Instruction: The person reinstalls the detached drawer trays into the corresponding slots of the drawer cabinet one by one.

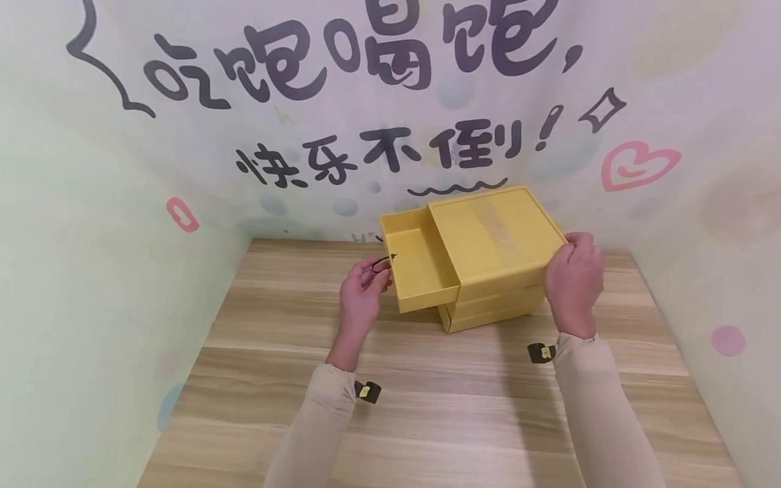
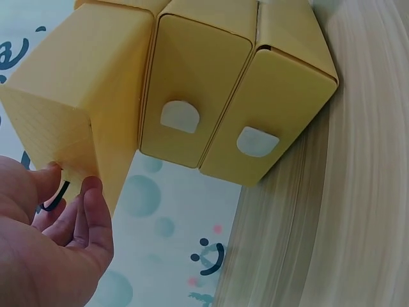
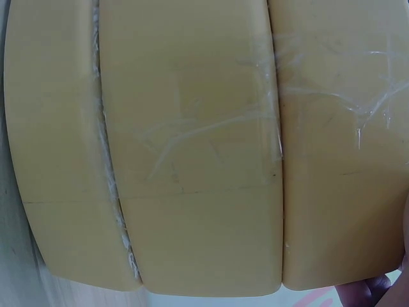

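A yellow drawer cabinet (image 1: 497, 227) stands on the table, its top drawer (image 1: 421, 254) pulled out to the left. That drawer shows a bare inside. A thin black loop (image 1: 381, 263) sticks out of the drawer's front. My left hand (image 1: 363, 288) is at this front, its thumb and curled fingers around the loop; in the left wrist view the black loop (image 2: 57, 197) shows between them. At the opposite end, my right hand (image 1: 573, 281) grips the cabinet's upper corner. The right wrist view shows mostly cabinet side panels (image 3: 192, 147), with some fingers (image 3: 370, 291) at the lower right.
Two lower drawers with white half-round pulls (image 2: 180, 116) are closed. Clear tape (image 1: 497, 230) runs across the cabinet top. Behind the wood-grain table (image 1: 439, 407) rises a white wall (image 1: 342, 135) with black lettering; side walls flank it.
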Available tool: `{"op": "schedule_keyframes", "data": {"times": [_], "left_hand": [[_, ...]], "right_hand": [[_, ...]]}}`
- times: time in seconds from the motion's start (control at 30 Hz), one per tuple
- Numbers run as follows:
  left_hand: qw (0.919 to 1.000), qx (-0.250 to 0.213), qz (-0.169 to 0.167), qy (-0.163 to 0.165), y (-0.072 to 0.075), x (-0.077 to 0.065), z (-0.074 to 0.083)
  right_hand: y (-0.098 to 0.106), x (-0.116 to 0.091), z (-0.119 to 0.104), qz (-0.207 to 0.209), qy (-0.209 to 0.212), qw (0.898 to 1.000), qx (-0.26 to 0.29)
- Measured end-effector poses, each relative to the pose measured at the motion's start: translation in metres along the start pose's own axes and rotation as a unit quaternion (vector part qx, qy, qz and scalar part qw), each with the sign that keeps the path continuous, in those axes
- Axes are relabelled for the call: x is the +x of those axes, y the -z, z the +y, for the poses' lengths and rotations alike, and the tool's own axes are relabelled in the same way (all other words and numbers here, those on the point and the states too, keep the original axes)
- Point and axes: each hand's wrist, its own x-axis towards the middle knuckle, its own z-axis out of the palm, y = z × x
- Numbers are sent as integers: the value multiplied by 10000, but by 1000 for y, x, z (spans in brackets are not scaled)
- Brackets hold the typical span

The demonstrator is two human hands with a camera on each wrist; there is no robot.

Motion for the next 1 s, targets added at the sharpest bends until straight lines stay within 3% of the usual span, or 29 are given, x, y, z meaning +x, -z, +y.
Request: {"op": "schedule_keyframes", "data": {"times": [0.6, 1.0], "left_hand": [[9998, -170, -117, 79, -12, 0, 3], [9989, 24, -459, -18, -23, 2, 2]], "right_hand": [[0, 0, 0, -7, -59, 10000, -4], [-1, 1, 1, 17, -84, 10000, 38]]}}
